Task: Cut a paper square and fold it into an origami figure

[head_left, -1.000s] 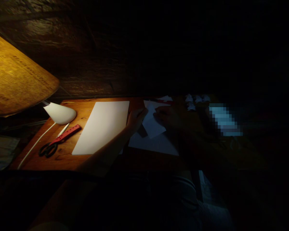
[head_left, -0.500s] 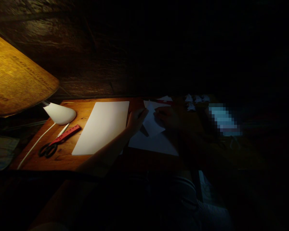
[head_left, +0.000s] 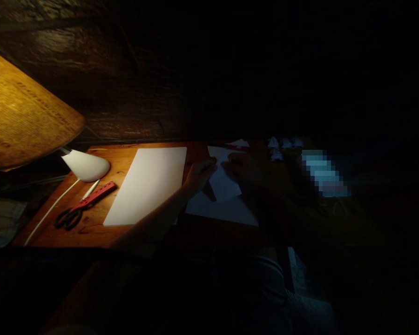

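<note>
In dim lamplight, my left hand (head_left: 198, 173) pinches the left edge of a small folded white paper (head_left: 224, 182) near the middle of the wooden desk (head_left: 122, 156). In shadow, my right hand (head_left: 240, 168) grips the same paper at its upper right. The folded piece rests over a larger white sheet (head_left: 226, 210). Both hands have their fingers closed on the paper.
A long white sheet (head_left: 148, 184) lies left of my hands. Further left are a red ruler (head_left: 94, 195), black-handled scissors (head_left: 67, 217), a white lamp base (head_left: 85, 165) with its cord, and a wide lampshade (head_left: 24, 121). Small folded paper pieces (head_left: 282, 144) sit at the back right.
The folded paper has shifted slightly and its upper point has been folded down; my left hand's fingers moved a little right along its edge.
</note>
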Demonstrator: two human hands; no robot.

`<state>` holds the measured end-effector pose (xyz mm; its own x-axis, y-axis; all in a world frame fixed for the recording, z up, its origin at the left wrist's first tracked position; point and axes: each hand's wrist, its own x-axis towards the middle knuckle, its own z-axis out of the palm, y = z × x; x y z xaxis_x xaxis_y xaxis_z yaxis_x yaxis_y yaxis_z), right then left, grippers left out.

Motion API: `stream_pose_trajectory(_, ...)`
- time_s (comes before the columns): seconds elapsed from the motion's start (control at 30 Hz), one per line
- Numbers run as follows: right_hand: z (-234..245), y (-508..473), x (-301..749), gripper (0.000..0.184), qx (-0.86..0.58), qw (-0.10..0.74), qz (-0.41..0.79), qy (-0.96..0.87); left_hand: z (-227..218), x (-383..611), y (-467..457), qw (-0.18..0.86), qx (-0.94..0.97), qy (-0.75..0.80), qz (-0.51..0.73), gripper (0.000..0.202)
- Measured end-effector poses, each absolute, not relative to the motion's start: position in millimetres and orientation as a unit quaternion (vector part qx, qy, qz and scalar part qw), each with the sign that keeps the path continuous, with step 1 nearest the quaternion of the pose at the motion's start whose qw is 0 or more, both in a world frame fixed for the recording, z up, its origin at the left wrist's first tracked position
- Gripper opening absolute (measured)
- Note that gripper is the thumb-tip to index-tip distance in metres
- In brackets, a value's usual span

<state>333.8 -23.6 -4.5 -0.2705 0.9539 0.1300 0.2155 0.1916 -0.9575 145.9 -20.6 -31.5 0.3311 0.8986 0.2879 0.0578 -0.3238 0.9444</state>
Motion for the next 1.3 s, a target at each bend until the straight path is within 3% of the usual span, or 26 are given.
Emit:
stream_pose_trajectory(0.3,-7.6,-21.2,334.5,0.047,-0.467,0.398,0.469,-0.635,-31.7,147.5,-21.8,0.462,0.712,0.345,0.401,0.03)
stream_pose_trajectory(0.6,-2.6,-23.0,331.7,0.049,-0.437,0.455,0.49,-0.601,-32.6,148.4,-20.8,0.452,0.715,0.34,0.411,0.03)
stream_pose_trajectory(0.97,-6.3,-22.9,329.0,0.055,-0.44,0.467,0.463,-0.612,-32.9,149.1,-21.2,0.447,0.699,0.352,0.434,0.026)
stream_pose_trajectory(1.3,-6.0,-21.2,331.6,0.043,-0.44,0.518,0.48,-0.555,-33.5,150.7,-21.7,0.461,0.687,0.336,0.449,0.025)
